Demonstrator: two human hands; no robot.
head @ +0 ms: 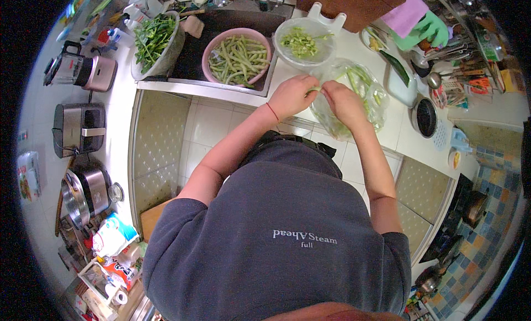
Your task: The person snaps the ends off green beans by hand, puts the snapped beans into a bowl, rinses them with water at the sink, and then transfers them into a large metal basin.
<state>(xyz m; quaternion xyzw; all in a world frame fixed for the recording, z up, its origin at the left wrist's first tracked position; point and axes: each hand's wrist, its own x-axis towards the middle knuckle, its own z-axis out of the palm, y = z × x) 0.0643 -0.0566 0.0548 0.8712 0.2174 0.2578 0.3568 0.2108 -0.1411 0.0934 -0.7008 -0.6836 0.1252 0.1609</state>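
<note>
A short length of green stalk (316,88) is pinched between the fingertips of both hands. My left hand (293,95) grips it from the left, with a thin red string around the wrist. From the other side my right hand (343,100) holds its end, fingers partly hidden from above. Beneath and beside my right hand, a clear plastic bag (379,109) with green stalks (360,78) inside lies over the counter's front edge. Just beyond my hands stands a pale bowl (283,59) that seems lined with clear plastic, holding small green pieces (299,42).
Left of my hands, a pink basin (205,59) of green beans (238,59) sits in the sink (188,51). Leafy greens (153,41) fill a colander (173,51) beside it. A cucumber (395,68) rests on a white board (400,91) to the right, near a dark pan (426,117).
</note>
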